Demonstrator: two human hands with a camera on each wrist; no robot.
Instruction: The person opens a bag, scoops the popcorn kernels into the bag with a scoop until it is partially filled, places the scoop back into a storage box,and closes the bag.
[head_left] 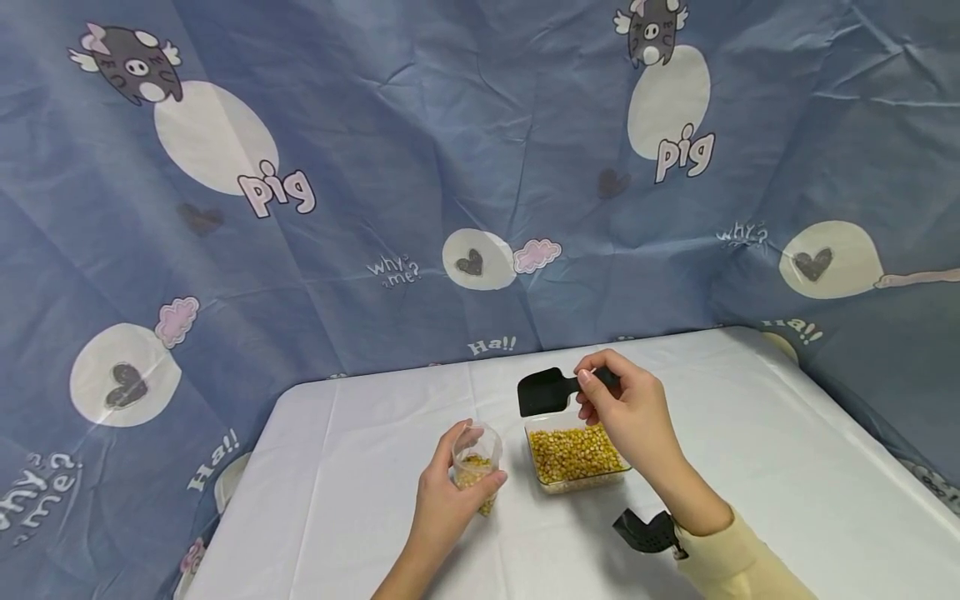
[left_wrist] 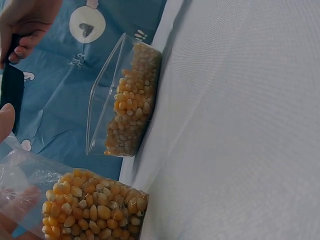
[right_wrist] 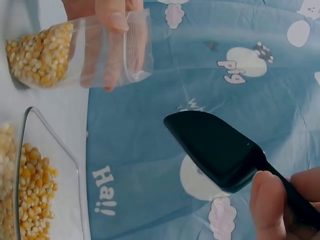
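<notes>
My left hand (head_left: pixel 448 492) holds a clear zip-top plastic bag (right_wrist: pixel 92 50) upright on the table, its mouth spread between thumb and fingers. Corn kernels (left_wrist: pixel 95 207) fill the lower part of the bag. My right hand (head_left: pixel 630 408) pinches the handle of a black scoop (head_left: pixel 545 392), which is raised above the far left edge of a clear rectangular container (head_left: pixel 577 487). More kernels (head_left: pixel 573 454) lie in that container, to the right of the bag. In the right wrist view, no kernels can be seen on the scoop's visible face.
A white cloth (head_left: pixel 360 467) covers the table. Behind it hangs a blue printed curtain (head_left: pixel 420 167), close to the table's back edge. A black wrist strap piece (head_left: pixel 647 532) juts from the right sleeve (head_left: pixel 738 554) over the table.
</notes>
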